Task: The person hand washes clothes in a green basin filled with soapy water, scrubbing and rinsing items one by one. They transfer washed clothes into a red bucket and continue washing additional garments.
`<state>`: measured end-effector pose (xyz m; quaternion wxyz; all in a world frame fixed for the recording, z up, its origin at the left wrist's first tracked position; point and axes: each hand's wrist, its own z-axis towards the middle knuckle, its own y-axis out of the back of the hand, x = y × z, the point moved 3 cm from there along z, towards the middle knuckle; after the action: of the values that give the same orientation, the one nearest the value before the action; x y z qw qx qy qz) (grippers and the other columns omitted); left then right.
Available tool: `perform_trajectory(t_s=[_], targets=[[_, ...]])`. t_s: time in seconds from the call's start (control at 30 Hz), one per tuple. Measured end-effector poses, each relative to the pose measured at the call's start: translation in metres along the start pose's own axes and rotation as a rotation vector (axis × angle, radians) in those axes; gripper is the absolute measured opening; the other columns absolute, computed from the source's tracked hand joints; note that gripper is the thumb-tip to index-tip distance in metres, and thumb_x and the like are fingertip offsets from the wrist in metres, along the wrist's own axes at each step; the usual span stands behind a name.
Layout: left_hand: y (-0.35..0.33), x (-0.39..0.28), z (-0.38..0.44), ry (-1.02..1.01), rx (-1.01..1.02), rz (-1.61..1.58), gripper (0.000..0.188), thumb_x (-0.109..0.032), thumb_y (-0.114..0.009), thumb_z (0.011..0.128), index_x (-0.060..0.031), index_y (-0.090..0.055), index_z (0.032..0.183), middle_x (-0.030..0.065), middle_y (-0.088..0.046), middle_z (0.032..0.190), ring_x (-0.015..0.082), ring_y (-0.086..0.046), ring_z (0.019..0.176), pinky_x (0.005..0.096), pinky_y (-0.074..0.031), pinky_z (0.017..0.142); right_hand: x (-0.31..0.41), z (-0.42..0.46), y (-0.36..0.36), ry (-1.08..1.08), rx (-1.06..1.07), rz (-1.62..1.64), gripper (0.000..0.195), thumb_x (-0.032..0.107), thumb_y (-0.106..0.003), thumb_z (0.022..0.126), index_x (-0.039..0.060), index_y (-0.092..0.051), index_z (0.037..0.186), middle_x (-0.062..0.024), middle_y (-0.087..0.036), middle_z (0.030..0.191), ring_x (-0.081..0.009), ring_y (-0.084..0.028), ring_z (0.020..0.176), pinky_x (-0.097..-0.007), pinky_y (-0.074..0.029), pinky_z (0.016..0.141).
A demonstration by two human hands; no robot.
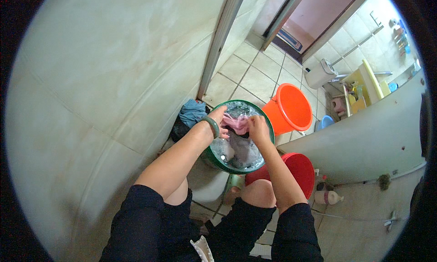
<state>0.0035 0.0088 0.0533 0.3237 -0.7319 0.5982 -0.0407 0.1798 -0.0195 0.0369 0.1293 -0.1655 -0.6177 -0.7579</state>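
A green-rimmed basin [272, 134] of sudsy water stands before me. In it a pink cloth [235, 122] is bunched at the surface, with a dark piece just below it. My right hand [258, 128] grips the cloth's right side with bent fingers. At its left side is my left hand [218, 122], thumb and fingers spread about the cloth's edge; whether they grip it cannot be made out. A green bangle [212, 126] circles my left wrist. Greyish fabric [240, 147] lies under the water nearer me.
An orange bucket [293, 106] stands right of the basin, and a red bucket [300, 171] is by my right forearm. Blue clothing [193, 113] is heaped at the left wall. A panel [368, 142] and a bottle [326, 197] are on the right.
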Motion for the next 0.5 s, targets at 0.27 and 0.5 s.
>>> perform_trajectory(t_s=[0.27, 0.5], targets=[[0.004, 0.003, 0.013, -0.090, 0.076, 0.070, 0.064, -0.041, -0.050, 0.082, -0.0104, -0.026, 0.133, 0.0131, -0.024, 0.139, 0.0312, -0.025, 0.127, 0.0578, -0.020, 0.097, 0.009, -0.015, -0.063, 0.043, 0.682, -0.358, 0.037, 0.023, -0.049, 0.082, 0.0109, -0.046, 0.116, -0.0174, -0.052, 0.111, -0.0332, -0.055, 0.098, -0.0441, -0.045, 0.081], [-0.002, -0.006, 0.009, -0.089, 0.003, 0.179, 0.061, -0.045, -0.046, 0.082, -0.0139, -0.029, 0.132, 0.0104, -0.029, 0.137, 0.0272, -0.035, 0.121, 0.0566, -0.018, 0.098, -0.030, 0.025, -0.051, 0.386, 0.509, -0.166, 0.029, 0.021, -0.056, 0.077, 0.0063, -0.058, 0.102, -0.0179, -0.062, 0.083, -0.0280, -0.063, 0.073, -0.0400, -0.049, 0.067]])
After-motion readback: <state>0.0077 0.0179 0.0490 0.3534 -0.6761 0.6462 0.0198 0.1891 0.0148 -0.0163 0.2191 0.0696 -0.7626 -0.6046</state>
